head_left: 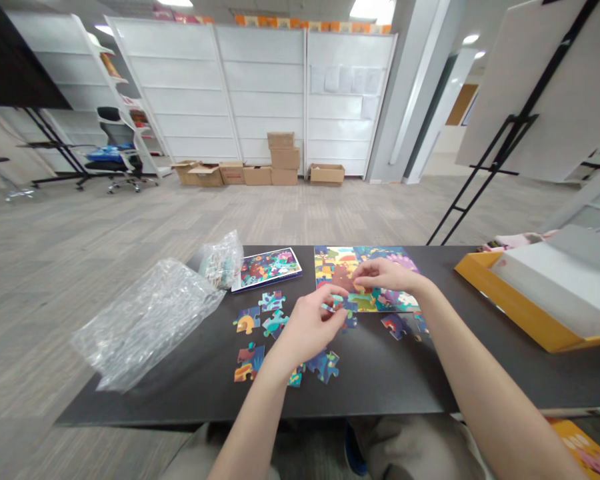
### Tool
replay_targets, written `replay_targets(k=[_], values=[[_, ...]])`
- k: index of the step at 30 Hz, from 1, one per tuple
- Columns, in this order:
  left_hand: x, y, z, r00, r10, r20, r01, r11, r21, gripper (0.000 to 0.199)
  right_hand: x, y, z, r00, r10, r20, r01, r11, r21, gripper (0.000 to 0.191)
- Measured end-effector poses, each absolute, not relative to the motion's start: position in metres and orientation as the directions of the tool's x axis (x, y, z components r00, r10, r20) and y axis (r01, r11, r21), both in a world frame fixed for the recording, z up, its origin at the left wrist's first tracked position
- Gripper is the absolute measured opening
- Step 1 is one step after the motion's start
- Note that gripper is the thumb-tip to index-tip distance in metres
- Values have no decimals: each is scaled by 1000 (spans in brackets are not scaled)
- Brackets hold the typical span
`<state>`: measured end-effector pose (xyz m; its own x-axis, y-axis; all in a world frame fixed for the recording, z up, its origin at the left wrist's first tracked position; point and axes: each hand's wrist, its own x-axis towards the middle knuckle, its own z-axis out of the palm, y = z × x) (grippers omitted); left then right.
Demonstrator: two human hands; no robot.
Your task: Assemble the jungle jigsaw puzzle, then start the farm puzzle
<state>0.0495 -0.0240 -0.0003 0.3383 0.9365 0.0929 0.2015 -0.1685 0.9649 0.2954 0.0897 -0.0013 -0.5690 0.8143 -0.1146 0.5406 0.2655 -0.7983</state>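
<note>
1. A block of joined cardboard jigsaw pieces [365, 280], printed in bright yellow, brown, teal and purple, lies flat on the dark tabletop, straight ahead of the person. Both hands are working at its near edge.
2. The left hand [305, 327] is mostly closed, its fingers [337, 303] pinching a small teal-and-blue jigsaw piece [343, 305] just beside that edge.
3. The right hand [385, 277] lies curled and palm down over the block, its fingertips [360, 281] on the brown area. Whether it grips a piece there, I cannot tell.
4. Separate multicoloured loose jigsaw pieces [260, 327] lie scattered on the black table [380, 380], left of and below the block, with a few more [395, 325] to its lower right. They are apart from it and from each other, and some sit partly under the left hand.
5. A small rectangular picture card with a white border [269, 269] lies beyond the loose pieces, left of the block, showing a similarly colourful scene.
6. A crumpled clear plastic bag [145, 320] lies at the table's left side, touching a smaller clear plastic packet [223, 260].
7. On the right, a shallow orange-yellow box [510, 300] sits on the table with a white-and-grey board lying across it.
</note>
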Motion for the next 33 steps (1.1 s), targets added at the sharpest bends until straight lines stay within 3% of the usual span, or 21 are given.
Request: replay_targets(k=[5,12,18,25,28,30,33], values=[[48,-11,-6,111,992,55,52,-61,997,20,280,74,14,-756,630,-176,376,198,-905,42],[47,-7,-5,-7,1000,-22,-76,22,997,28,266,69,12,-710,703,-52,154,84,-984,43],[41,-5,-14,-30,996,84,207,-76,975,27,256,73,2,-621,783,-24,190,121,-974,36],[41,-3,-15,-35,996,84,150,-78,986,24,246,72,1,-617,786,29,148,152,-977,38],[44,-3,-20,-29,987,157,190,-149,970,18,254,81,2,-565,822,72,169,201,-965,40],[46,-6,-23,4,970,243,362,-228,904,15,265,95,2,-432,890,147,181,245,-952,41],[47,-14,-23,162,946,281,696,-311,647,22,282,122,-2,-207,957,205,239,253,-938,46]])
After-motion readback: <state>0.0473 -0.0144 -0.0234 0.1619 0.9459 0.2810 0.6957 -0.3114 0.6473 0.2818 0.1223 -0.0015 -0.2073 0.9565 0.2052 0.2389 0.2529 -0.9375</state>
